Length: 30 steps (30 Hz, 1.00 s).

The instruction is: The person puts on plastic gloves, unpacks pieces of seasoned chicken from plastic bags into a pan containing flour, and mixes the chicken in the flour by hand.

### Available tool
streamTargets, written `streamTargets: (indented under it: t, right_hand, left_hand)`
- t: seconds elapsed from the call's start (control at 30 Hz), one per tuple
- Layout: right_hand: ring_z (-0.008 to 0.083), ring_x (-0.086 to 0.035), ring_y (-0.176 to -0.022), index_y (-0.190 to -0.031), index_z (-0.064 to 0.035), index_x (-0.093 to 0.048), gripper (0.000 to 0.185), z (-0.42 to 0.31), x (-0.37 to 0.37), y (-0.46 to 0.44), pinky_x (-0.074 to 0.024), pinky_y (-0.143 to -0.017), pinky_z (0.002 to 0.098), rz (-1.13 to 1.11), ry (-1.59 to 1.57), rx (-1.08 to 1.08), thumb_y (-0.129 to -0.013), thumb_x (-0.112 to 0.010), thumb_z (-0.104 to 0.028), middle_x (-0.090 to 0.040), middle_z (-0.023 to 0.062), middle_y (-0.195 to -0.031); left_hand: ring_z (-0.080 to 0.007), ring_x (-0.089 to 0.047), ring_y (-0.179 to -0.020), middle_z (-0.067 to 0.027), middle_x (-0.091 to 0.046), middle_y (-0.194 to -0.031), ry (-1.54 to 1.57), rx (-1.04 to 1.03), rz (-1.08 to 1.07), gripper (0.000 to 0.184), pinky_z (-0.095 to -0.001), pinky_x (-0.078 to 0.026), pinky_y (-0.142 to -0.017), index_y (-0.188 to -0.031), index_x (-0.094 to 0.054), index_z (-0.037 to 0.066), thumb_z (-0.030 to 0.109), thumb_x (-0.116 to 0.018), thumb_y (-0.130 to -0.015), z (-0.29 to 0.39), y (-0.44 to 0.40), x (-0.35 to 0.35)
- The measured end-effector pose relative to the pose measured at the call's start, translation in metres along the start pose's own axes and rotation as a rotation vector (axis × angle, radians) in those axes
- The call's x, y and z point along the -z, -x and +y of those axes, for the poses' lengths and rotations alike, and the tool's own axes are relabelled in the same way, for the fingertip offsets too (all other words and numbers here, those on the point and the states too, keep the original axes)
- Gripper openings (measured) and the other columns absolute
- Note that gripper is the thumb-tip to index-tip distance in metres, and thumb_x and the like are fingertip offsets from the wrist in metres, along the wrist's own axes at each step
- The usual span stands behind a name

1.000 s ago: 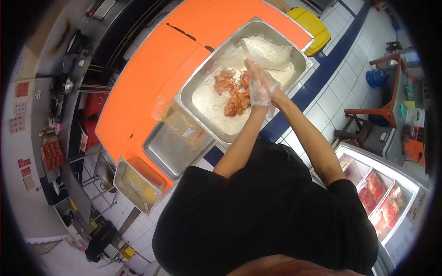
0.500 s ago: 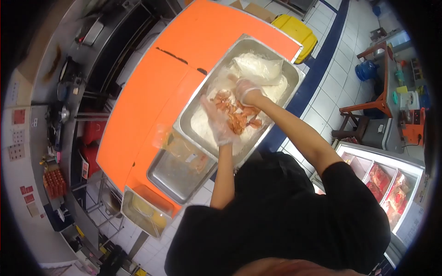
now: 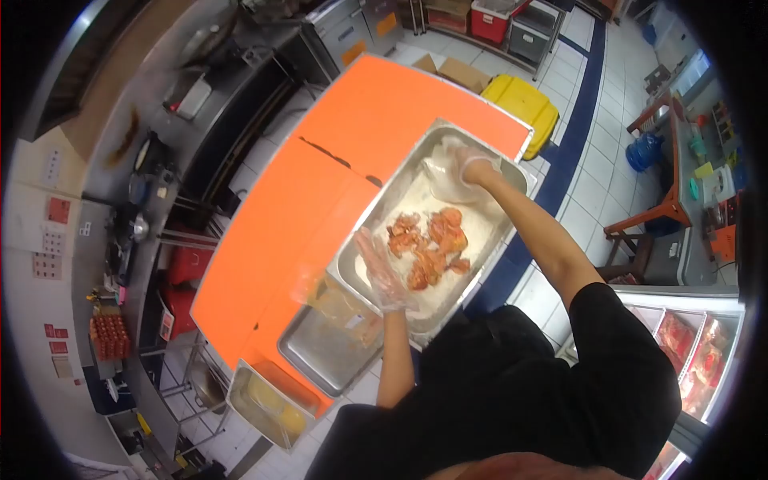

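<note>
A deep metal pan (image 3: 346, 260) holds white flour (image 3: 472, 232) and a heap of reddish, marinated meat pieces (image 3: 432, 248) that look like chicken. My left hand (image 3: 380, 272), in a loose clear plastic glove, lies along the pan's left side next to the meat, its fingers stretched out and holding nothing. At the far end my gloved right hand (image 3: 474, 166) is on a clear plastic bag (image 3: 442, 178) that lies in the pan, its fingers appearing closed on it. The glove and bag overlap, so the fingertips are partly hidden.
The orange table (image 3: 280, 216) carries the pan. Nearer me sit a shallow metal tray (image 3: 324, 352) and a smaller container with yellow contents (image 3: 272, 404). A yellow lidded bin (image 3: 524, 108) stands past the far edge; an open freezer (image 3: 688, 344) is at my right.
My right hand has moved from beside the meat to the bag at the pan's far end. The meat is more exposed. The whole view has shifted, with the table lower in the picture.
</note>
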State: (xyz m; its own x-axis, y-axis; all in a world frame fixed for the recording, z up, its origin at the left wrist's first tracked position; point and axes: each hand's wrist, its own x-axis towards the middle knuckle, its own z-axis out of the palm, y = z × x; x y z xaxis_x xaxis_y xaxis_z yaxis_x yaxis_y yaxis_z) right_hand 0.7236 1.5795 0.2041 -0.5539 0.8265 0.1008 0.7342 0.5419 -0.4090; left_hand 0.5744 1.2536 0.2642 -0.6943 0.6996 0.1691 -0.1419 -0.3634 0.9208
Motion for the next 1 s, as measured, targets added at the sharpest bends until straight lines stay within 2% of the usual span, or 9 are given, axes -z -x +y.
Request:
streamTargets:
  t: [0.1, 0.2, 0.27, 0.43, 0.53, 0.6, 0.67, 0.87, 1.0]
  right_hand:
    - [0.04, -0.067, -0.112, -0.157, -0.013, -0.042, 0.067, -0.026, 0.04, 0.019, -0.053, -0.096, 0.0487, -0.223, 0.167, -0.067, -0.097, -0.061, -0.036, -0.071, 0.0226, -0.119]
    - [0.042, -0.067, -0.113, -0.16, -0.0128, -0.035, 0.073, -0.055, 0.079, 0.035, -0.0523, -0.097, 0.0499, -0.146, 0.368, -0.067, -0.097, -0.06, -0.042, -0.07, 0.0242, -0.12]
    - [0.042, -0.067, -0.113, -0.16, -0.0118, -0.034, 0.075, -0.065, 0.11, 0.042, -0.052, -0.097, 0.0503, -0.215, 0.272, -0.125, -0.098, -0.059, -0.044, -0.069, 0.0246, -0.122]
    - [0.0418, -0.067, -0.113, -0.16, -0.0084, -0.031, 0.077, -0.034, 0.124, 0.062, -0.0511, -0.098, 0.0521, -0.144, 0.108, -0.115, -0.098, -0.06, -0.044, -0.068, 0.0255, -0.123]
    - [0.0327, -0.072, -0.092, -0.155, -0.0085, -0.039, 0.07, 0.012, 0.112, 0.083, -0.0569, -0.081, 0.0456, 0.307, -0.113, 0.009, -0.099, -0.062, -0.043, -0.071, 0.0186, -0.117]
    - [0.0214, -0.068, -0.074, -0.14, -0.0058, -0.054, 0.054, 0.043, 0.132, 0.106, -0.0536, -0.059, 0.0352, 0.01, -1.093, -0.336, -0.1, -0.063, -0.041, -0.07, 0.0117, -0.107]
    - [0.0082, -0.053, -0.056, -0.116, -0.0083, -0.062, 0.032, 0.065, 0.17, 0.133, -0.0414, -0.043, 0.0245, 0.014, -1.563, -0.62, -0.099, -0.066, -0.035, -0.062, 0.0004, -0.084]
    - [0.0096, -0.041, -0.043, -0.085, -0.0124, -0.055, 0.028, 0.188, 0.239, 0.265, -0.0296, -0.037, 0.0257, 0.292, -1.605, -0.81, -0.096, -0.066, -0.035, -0.049, -0.0012, -0.063]
    - [0.0154, -0.042, -0.041, -0.085, -0.0104, -0.056, 0.032, 0.324, 0.225, 0.334, -0.033, -0.033, 0.0305, 0.407, -1.75, -1.028, -0.092, -0.069, -0.038, -0.05, 0.0028, -0.062]
  left_hand:
    - [-0.0284, -0.012, -0.16, -0.0126, -0.009, -0.174, -0.175, 0.097, -0.094, 0.08, -0.0476, -0.013, -0.131, -0.166, -0.01, 0.005, 0.047, -0.044, -0.107, 0.023, -0.006, -0.016]
    - [-0.0284, -0.017, -0.159, -0.0129, -0.011, -0.174, -0.064, 0.239, -0.134, 0.073, -0.046, -0.015, -0.131, -0.167, -0.012, 0.008, 0.042, -0.042, -0.109, 0.016, -0.006, -0.031]
    - [-0.0303, -0.037, -0.151, -0.0184, -0.029, -0.167, -0.024, 0.208, -0.132, 0.065, -0.0431, -0.032, -0.124, -0.166, -0.022, 0.011, 0.039, -0.044, -0.111, -0.014, -0.014, -0.037]
    - [-0.0298, -0.043, -0.145, -0.0185, -0.034, -0.164, -0.089, 0.387, -0.177, 0.064, -0.0424, -0.034, -0.122, -0.165, -0.024, 0.012, 0.033, -0.047, -0.11, -0.012, -0.032, -0.11]
    - [-0.0299, -0.046, -0.143, -0.0187, -0.039, -0.16, -0.107, 0.4, -0.181, 0.064, -0.0422, -0.036, -0.12, -0.165, -0.024, 0.011, 0.031, -0.048, -0.109, -0.054, -0.056, -0.133]
    - [-0.0305, -0.049, -0.14, -0.0187, -0.046, -0.156, -0.037, 0.402, -0.122, 0.066, -0.0423, -0.039, -0.118, -0.163, -0.027, 0.01, 0.035, -0.05, -0.107, -0.059, -0.068, -0.161]
    - [-0.0316, -0.052, -0.137, -0.0199, -0.046, -0.155, -0.075, 0.362, -0.126, 0.062, -0.0449, -0.037, -0.119, -0.161, -0.032, 0.009, 0.04, -0.046, -0.109, -0.041, -0.072, -0.196]
    - [-0.0318, -0.065, -0.113, -0.0194, -0.057, -0.135, 0.031, 0.203, -0.278, 0.06, -0.0448, -0.05, -0.105, -0.154, -0.04, 0.006, 0.044, -0.048, -0.108, -0.061, -0.082, -0.31]
    - [-0.031, -0.065, -0.106, -0.0164, -0.058, -0.128, 0.079, 0.284, -0.347, 0.069, -0.0468, -0.052, -0.103, -0.155, -0.038, 0.007, 0.051, -0.054, -0.105, -0.1, -0.076, -0.412]
